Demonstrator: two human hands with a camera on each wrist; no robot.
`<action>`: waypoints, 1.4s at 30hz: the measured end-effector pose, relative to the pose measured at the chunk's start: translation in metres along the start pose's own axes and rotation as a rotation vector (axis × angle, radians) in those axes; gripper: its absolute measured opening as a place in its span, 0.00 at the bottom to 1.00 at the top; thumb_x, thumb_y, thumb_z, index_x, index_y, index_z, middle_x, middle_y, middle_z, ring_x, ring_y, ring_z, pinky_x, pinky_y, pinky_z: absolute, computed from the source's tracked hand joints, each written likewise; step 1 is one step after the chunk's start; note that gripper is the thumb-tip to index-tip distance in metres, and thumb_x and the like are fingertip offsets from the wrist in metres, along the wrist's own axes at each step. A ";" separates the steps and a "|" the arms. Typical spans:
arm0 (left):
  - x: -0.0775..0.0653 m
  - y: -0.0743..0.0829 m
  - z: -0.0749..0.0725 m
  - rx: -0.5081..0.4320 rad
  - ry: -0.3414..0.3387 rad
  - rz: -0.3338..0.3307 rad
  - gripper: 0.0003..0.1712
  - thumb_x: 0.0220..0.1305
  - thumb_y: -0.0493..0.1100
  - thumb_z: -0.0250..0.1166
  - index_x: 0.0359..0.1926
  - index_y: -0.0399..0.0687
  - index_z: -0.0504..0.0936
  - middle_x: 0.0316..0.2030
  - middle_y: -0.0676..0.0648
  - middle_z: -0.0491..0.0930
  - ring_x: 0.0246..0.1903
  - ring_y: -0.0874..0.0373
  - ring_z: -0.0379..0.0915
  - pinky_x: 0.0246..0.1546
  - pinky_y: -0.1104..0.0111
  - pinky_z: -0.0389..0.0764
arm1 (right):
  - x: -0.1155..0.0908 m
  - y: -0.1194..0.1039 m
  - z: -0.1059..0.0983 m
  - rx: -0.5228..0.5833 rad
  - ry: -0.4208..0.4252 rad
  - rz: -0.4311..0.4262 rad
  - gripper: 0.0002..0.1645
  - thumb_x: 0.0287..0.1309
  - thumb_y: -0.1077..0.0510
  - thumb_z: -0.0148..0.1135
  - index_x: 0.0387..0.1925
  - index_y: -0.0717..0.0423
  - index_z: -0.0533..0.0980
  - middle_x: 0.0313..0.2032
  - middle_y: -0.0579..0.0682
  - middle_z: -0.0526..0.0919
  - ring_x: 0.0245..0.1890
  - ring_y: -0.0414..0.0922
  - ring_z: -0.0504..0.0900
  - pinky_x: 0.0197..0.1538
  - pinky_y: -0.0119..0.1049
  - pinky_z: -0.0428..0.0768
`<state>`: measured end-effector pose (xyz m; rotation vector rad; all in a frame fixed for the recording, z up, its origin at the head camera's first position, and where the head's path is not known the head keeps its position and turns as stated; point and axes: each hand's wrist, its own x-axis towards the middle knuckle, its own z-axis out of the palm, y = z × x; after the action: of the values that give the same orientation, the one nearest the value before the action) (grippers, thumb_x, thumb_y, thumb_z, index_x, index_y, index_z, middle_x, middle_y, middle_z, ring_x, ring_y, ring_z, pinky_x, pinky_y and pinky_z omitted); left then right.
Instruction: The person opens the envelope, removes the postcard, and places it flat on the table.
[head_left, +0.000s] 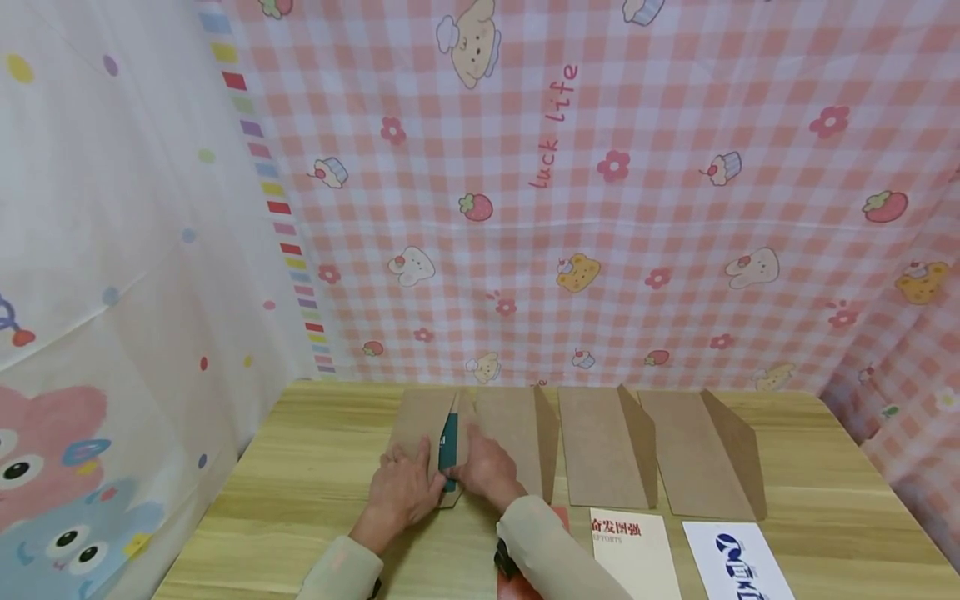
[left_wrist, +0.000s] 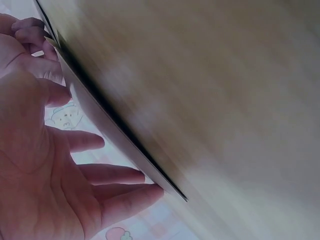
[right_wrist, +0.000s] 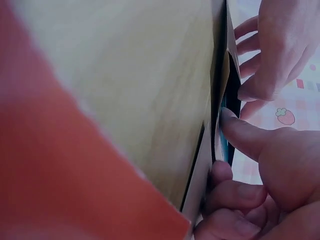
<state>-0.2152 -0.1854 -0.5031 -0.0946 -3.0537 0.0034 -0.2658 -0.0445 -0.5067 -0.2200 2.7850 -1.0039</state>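
Observation:
A brown kraft envelope point(head_left: 423, 414) lies leftmost in the row, its pointed flap on the right side. A dark teal card point(head_left: 447, 446) shows at its opening, partly inside. My left hand point(head_left: 405, 490) rests on the envelope body; its fingers extend over the paper in the left wrist view. At the opening, my right hand point(head_left: 486, 471) holds the flap side. In the right wrist view its thumb point(right_wrist: 245, 135) presses at the teal strip point(right_wrist: 224, 145), while the other fingers curl at the envelope's edge.
Three more kraft envelopes point(head_left: 510, 433) point(head_left: 603, 446) point(head_left: 693, 458) lie to the right, flaps unfolded. Nearer me are a red card point(head_left: 516, 587) partly under my right forearm, a cream card point(head_left: 637, 554) with red lettering and a white card point(head_left: 738, 567) with blue print. Patterned cloth point(head_left: 570, 208) hangs behind the table.

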 end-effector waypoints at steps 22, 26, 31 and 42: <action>0.002 0.000 0.000 -0.009 -0.066 -0.011 0.34 0.68 0.56 0.53 0.69 0.43 0.70 0.58 0.21 0.71 0.53 0.25 0.73 0.42 0.45 0.82 | 0.004 0.009 0.008 0.248 0.045 -0.054 0.63 0.44 0.62 0.79 0.76 0.57 0.50 0.54 0.68 0.80 0.49 0.58 0.81 0.49 0.53 0.79; 0.002 0.001 0.000 -0.003 -0.062 -0.011 0.34 0.67 0.56 0.54 0.68 0.44 0.71 0.58 0.21 0.71 0.52 0.25 0.73 0.42 0.45 0.82 | 0.006 0.010 0.009 0.271 0.034 -0.037 0.63 0.44 0.63 0.79 0.76 0.57 0.50 0.57 0.68 0.78 0.51 0.58 0.80 0.50 0.53 0.79; 0.001 0.001 0.000 0.006 -0.053 -0.016 0.34 0.67 0.57 0.54 0.68 0.44 0.71 0.57 0.23 0.72 0.51 0.26 0.74 0.39 0.47 0.82 | 0.004 0.008 0.008 0.282 0.037 -0.022 0.64 0.44 0.59 0.80 0.76 0.58 0.50 0.58 0.67 0.78 0.54 0.61 0.79 0.53 0.56 0.77; 0.001 0.001 -0.002 0.031 -0.050 -0.008 0.33 0.67 0.56 0.54 0.68 0.44 0.72 0.55 0.24 0.74 0.48 0.28 0.75 0.38 0.47 0.82 | 0.006 0.007 0.008 0.263 0.033 -0.010 0.63 0.45 0.61 0.79 0.76 0.56 0.50 0.59 0.66 0.77 0.53 0.59 0.80 0.51 0.54 0.78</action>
<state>-0.2163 -0.1840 -0.5013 -0.0818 -3.1029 0.0532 -0.2700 -0.0450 -0.5179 -0.1828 2.6446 -1.3711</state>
